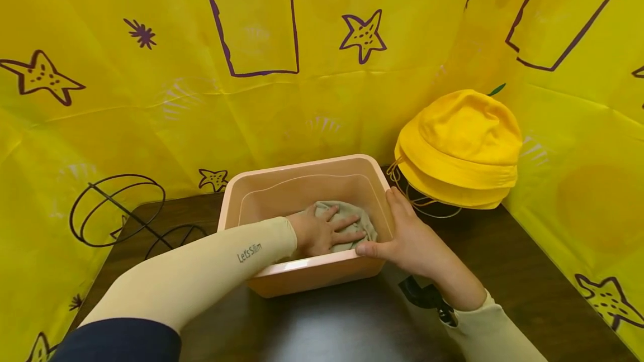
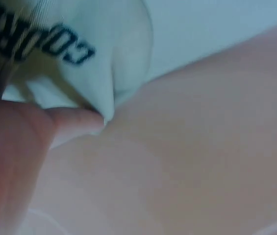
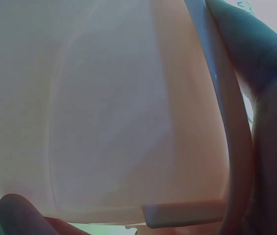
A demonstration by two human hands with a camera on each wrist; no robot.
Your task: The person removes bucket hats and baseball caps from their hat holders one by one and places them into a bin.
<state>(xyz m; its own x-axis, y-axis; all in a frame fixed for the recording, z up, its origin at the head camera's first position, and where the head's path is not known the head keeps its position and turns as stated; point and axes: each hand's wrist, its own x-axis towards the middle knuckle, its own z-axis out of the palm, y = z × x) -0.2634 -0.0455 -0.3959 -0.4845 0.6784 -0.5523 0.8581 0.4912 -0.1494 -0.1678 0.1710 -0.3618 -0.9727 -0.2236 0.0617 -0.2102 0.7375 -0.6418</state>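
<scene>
A pale pink plastic bin [image 1: 317, 279] stands on the dark table. Inside it, toward the right end, lies a pale grey-green cloth hat [image 1: 366, 223]. My left hand [image 1: 322, 232] reaches over the front rim and presses on the hat with spread fingers. Dark lettering shows on the hat's fabric [image 2: 128, 44] in the left wrist view, where my left thumb [image 2: 77, 121] touches a fold. My right hand [image 1: 416, 243] grips the bin's front right corner, thumb at the front rim and fingers along the right side. The bin's wall [image 3: 109, 112] fills most of the right wrist view.
Stacked yellow bucket hats [image 1: 463, 149] sit on a wire stand at the back right, cords hanging beside the bin. A black wire stand [image 1: 118, 208] lies at the left. Yellow patterned sheeting [image 1: 322, 105] walls the back and sides of the dark table [image 1: 342, 328].
</scene>
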